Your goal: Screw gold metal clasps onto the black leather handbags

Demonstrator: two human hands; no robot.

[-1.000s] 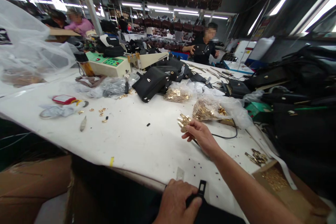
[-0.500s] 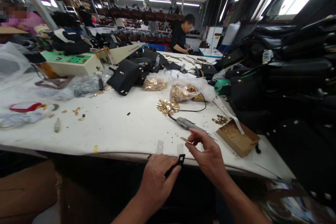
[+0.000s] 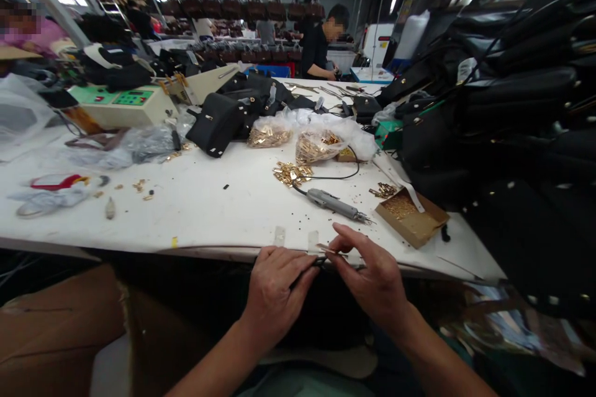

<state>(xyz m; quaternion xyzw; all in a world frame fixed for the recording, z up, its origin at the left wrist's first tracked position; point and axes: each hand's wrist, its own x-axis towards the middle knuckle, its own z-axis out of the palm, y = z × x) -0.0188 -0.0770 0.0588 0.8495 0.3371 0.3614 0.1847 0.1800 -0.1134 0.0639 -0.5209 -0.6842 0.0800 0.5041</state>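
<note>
My left hand (image 3: 277,282) grips a black strap end (image 3: 320,262), possibly leather, close to the table's front edge. Most of that piece is hidden by the fingers. Between the thumb and forefinger of my right hand (image 3: 372,270) is a small gold-coloured metal plate (image 3: 325,249). The plate sits right above the strap end; whether they touch I cannot tell. Beyond my right hand an electric screwdriver (image 3: 333,203) lies on the white table (image 3: 242,205), its tip pointing right. Behind the screwdriver is a heap of gold metal fittings (image 3: 291,173).
A cardboard box (image 3: 426,231) of small gold parts stands at the right. Plastic bags of gold fittings (image 3: 316,147) lie farther back, near a black bag (image 3: 215,125). Stacked black bags (image 3: 512,99) rise along the right. A person (image 3: 319,46) works across the table.
My hands have come together, bringing the gold plate over the strap end. The strap end has turned, so its rectangular opening no longer shows clearly. The camera view has shifted slightly.
</note>
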